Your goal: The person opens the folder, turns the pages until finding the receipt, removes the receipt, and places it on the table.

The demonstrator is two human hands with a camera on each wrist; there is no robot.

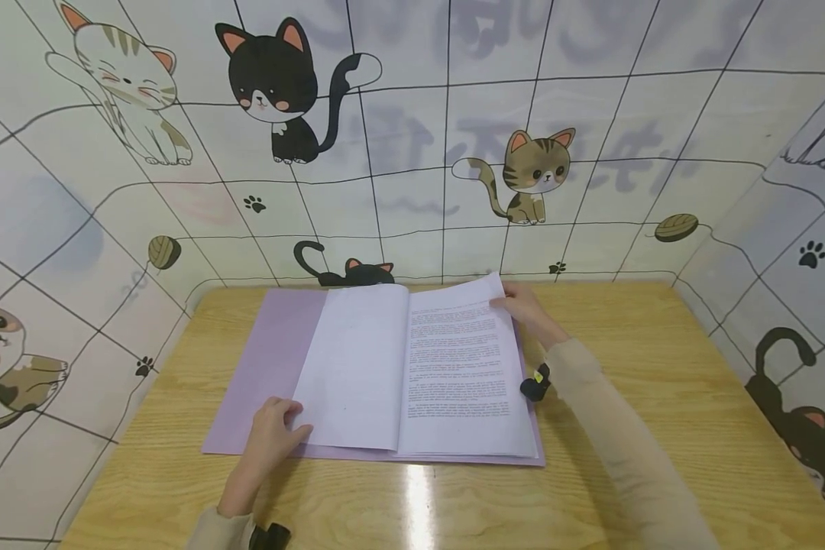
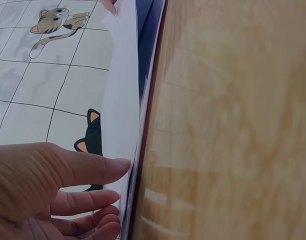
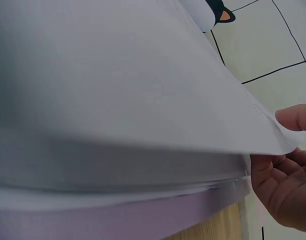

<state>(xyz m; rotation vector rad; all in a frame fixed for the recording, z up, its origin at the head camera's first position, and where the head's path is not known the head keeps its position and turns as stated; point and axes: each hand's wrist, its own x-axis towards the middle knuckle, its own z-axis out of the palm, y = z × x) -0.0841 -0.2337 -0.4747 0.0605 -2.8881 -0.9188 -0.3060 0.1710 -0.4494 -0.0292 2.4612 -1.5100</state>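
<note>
A lilac folder (image 1: 268,359) lies spread out on the wooden table, with white sheets inside it. The turned sheet on the left (image 1: 357,367) looks blank, while the right-hand page (image 1: 457,367) carries lines of small print. My right hand (image 1: 525,307) pinches the upper right corner of that printed page between thumb and fingers. In the right wrist view the lifted sheet (image 3: 158,100) bows above the stack and the lilac cover (image 3: 108,220). My left hand (image 1: 271,431) rests at the lower left edge of the blank sheet, its thumb and fingers (image 2: 88,200) spread and loosely bent.
The wooden table (image 1: 632,344) extends on both sides of the folder. Behind it and at the sides stand walls (image 1: 412,191) patterned with grid lines and cartoon cats. A black wrist device (image 1: 536,383) sits by the right cuff.
</note>
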